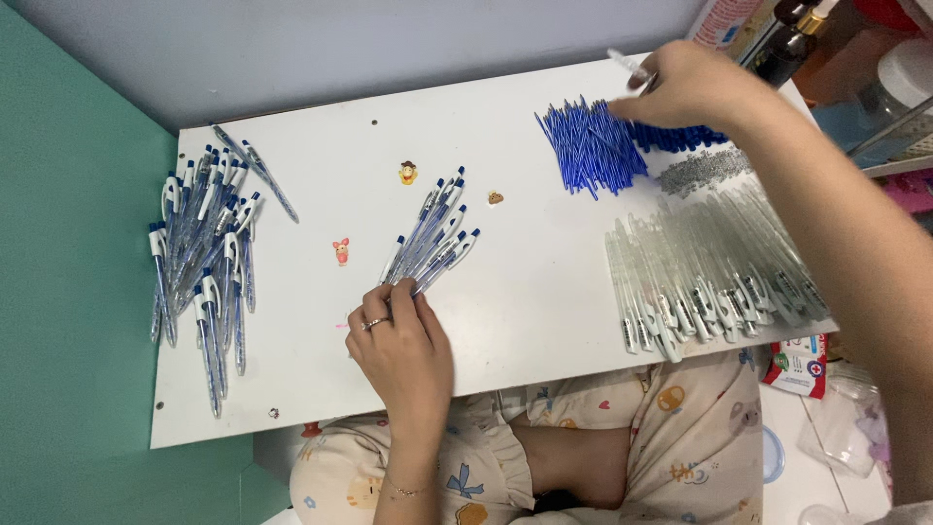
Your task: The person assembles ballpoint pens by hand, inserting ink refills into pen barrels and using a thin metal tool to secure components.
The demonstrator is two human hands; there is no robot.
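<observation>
Here the white bench (pixel 544 292) filled most of the frame, carrying a big heap of clear pen barrels (pixel 709 272) at the right, finished pens (pixel 204 253) at the far left, and blue refills (pixel 588 146) near the top right. The left hand (pixel 403 345) gripped a fan of assembled pens (pixel 432 238) at mid-frame, while the right hand (pixel 685 87) pinched a clear barrel (pixel 627 63) above the refills. Judging by this, assembly was mid-cycle; the next move likely called for a refill aligned into that barrel.
</observation>
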